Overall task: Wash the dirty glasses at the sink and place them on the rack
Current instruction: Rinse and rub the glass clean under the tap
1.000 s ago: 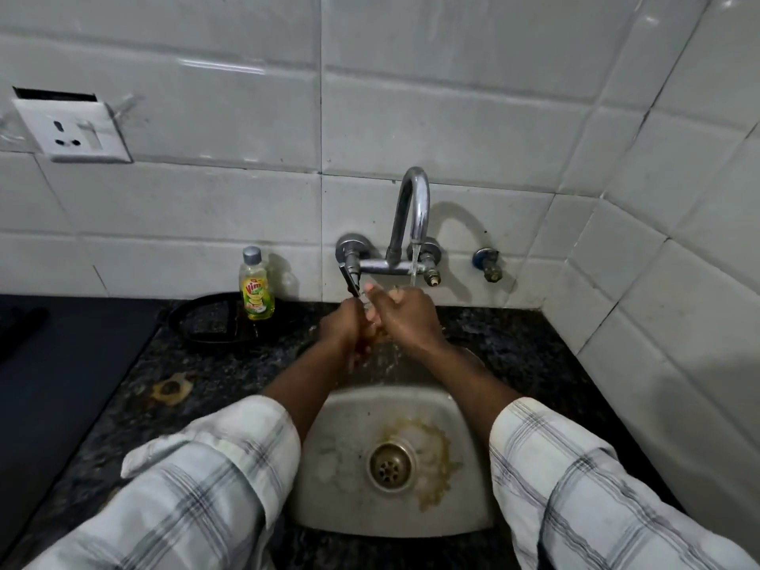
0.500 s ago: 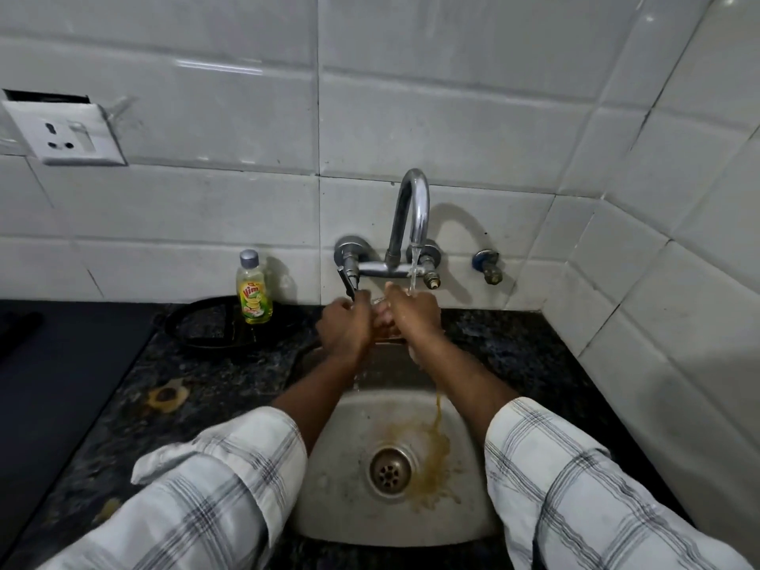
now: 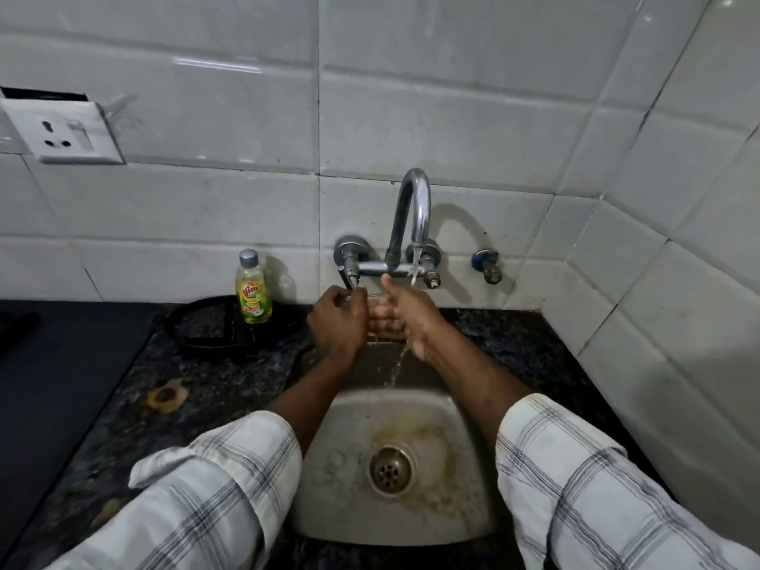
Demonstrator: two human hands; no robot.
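A clear glass [image 3: 379, 312] is held between both hands at the back of the steel sink [image 3: 349, 425], just left of the running stream from the curved tap [image 3: 413, 216]. My left hand [image 3: 339, 327] wraps its left side. My right hand [image 3: 411, 318] wraps the right side, thumb raised, fingers showing through the glass. Water runs off my right hand into the sink, where brownish water lies around the drain [image 3: 390, 469]. No rack is in view.
A yellow dish-soap bottle [image 3: 252, 288] stands on a black round stand [image 3: 205, 322] left of the tap. Dark speckled counter [image 3: 205, 384] surrounds the sink; a black surface [image 3: 49, 384] lies at left. A second small tap [image 3: 487, 265] and tiled walls close in behind and right.
My hands have shifted slightly left of the stream and the right thumb has lifted. The brown run-off into the sink has thinned to clearer water.
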